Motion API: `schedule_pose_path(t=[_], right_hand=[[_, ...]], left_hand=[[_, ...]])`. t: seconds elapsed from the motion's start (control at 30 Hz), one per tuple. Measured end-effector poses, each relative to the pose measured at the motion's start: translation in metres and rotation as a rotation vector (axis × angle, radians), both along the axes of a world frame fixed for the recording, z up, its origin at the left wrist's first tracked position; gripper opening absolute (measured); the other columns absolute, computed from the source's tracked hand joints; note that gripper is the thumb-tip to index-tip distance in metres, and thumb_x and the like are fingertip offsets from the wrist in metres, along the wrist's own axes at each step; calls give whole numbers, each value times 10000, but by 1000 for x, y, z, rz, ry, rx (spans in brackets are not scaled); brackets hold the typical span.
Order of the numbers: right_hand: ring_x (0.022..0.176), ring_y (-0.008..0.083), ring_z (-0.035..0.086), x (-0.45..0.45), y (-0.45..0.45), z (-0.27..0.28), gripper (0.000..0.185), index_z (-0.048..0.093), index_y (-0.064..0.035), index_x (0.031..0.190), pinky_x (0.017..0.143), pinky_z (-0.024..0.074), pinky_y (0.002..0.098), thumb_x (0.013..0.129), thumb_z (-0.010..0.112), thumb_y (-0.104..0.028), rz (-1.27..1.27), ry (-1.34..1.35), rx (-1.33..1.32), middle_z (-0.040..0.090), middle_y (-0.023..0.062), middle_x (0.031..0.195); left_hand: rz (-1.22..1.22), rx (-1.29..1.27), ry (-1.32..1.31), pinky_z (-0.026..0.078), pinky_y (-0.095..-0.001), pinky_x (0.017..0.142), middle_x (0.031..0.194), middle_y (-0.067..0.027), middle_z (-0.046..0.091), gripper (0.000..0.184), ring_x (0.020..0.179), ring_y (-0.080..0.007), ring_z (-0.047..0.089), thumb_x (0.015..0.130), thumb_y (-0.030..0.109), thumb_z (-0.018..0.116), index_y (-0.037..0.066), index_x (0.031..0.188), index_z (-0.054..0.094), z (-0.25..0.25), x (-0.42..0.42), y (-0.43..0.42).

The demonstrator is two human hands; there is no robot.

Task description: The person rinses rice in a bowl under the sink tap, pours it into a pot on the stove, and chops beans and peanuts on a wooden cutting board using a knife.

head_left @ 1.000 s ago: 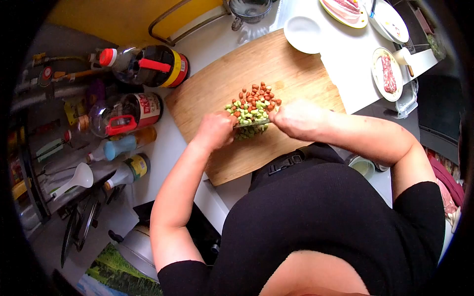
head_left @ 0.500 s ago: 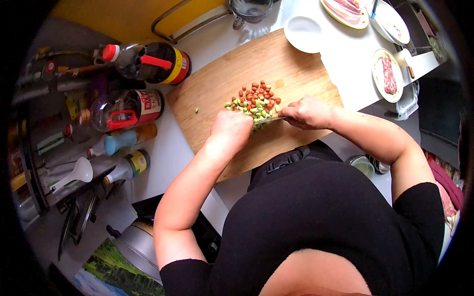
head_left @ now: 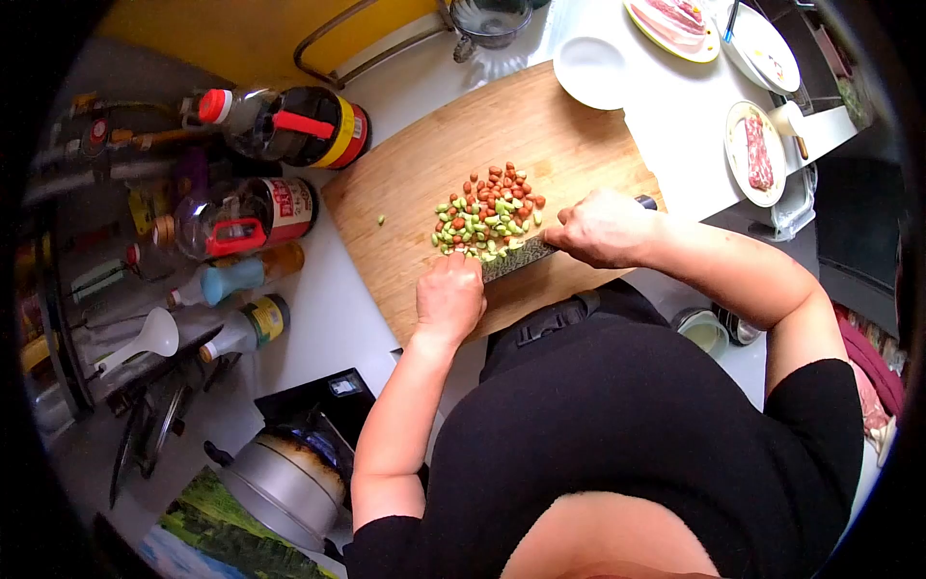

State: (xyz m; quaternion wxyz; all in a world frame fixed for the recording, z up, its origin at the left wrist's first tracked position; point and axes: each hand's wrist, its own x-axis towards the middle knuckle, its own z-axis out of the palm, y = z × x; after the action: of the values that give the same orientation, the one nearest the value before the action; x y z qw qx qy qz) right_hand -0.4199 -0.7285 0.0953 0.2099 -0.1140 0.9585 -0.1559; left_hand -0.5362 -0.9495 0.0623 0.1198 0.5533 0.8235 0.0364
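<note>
A knife [head_left: 521, 259] with a dark patterned blade lies low over the wooden cutting board [head_left: 415, 174]. My right hand [head_left: 608, 230] is closed around its handle, whose dark end sticks out to the right. At the blade's left end is my left hand [head_left: 450, 294], fingers closed on the blade's tip. Just beyond the blade sits a pile of red-brown peanuts [head_left: 497, 179] and chopped green pieces [head_left: 473, 224], some touching the blade. One loose green piece [head_left: 381, 220] rests apart at the left.
A white bowl [head_left: 590, 72] overlaps the board's far edge. Plates of meat [head_left: 757, 154] stand at the right. Large bottles [head_left: 318, 127] line the left, with a silver pot [head_left: 280, 490] below them. A glass bowl [head_left: 490, 19] is at the back.
My left hand has moved nearer my body, and the knife blade now shows beside the pile. My right hand has shifted slightly right. The pile has spread a little toward the left.
</note>
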Motion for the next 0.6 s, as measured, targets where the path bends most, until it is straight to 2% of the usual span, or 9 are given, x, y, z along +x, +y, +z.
schedule_pose_path(t=[0.1,0.2,0.27,0.33,0.4,0.43,0.53,0.6], right_hand=[[631,281,633,-4,-5,7,156,551,-66,918,539,504,394,796,482,-133,-8,-31,7,612,119,711],[625,301,626,-8,-8,10,151,548,-39,891,550,496,412,772,480,-104,-16,-77,-29,605,140,646],[619,303,623,-14,-7,12,140,548,-38,870,551,495,415,769,482,-108,21,-79,-28,601,141,638],[604,306,616,-18,-4,9,123,549,-38,833,552,492,419,762,488,-117,49,-55,-30,594,140,619],[589,310,608,-20,2,-1,115,545,-44,815,549,488,421,762,499,-134,47,-42,-40,587,134,604],[632,329,620,-21,4,-2,112,570,-43,781,569,492,437,759,498,-126,14,-104,-35,612,158,668],[626,335,606,-12,15,-22,136,551,-62,863,575,478,444,762,504,-140,16,-25,-134,604,150,664],[625,336,604,-7,17,-28,132,549,-65,862,575,477,443,769,508,-149,18,-9,-141,602,145,665]], left_hand=[[7,40,-33,500,-394,563,722,-91,559,199,706,-269,588,527,76,670,75,662,523,-8,-6,-2],[-22,26,-79,495,-396,562,723,-87,559,197,705,-271,588,538,84,669,78,663,517,-9,-15,-2],[-27,-9,-110,493,-396,562,721,-85,559,192,705,-272,589,544,90,668,79,664,518,-6,-18,0],[-31,4,-88,508,-365,569,717,-83,591,100,694,-251,608,571,75,636,80,640,564,-3,-18,1],[-28,10,-85,500,-377,564,711,-88,578,129,677,-260,599,561,78,643,74,653,553,-7,-17,3],[-28,20,-82,491,-389,559,705,-94,566,159,660,-270,589,551,81,651,68,665,541,-9,-16,4],[-28,-81,-13,501,-384,562,712,-109,587,123,665,-267,605,555,61,638,58,657,570,-12,-7,13],[-20,-80,26,507,-382,567,715,-114,596,106,683,-267,614,559,57,635,55,651,580,-8,1,13]])
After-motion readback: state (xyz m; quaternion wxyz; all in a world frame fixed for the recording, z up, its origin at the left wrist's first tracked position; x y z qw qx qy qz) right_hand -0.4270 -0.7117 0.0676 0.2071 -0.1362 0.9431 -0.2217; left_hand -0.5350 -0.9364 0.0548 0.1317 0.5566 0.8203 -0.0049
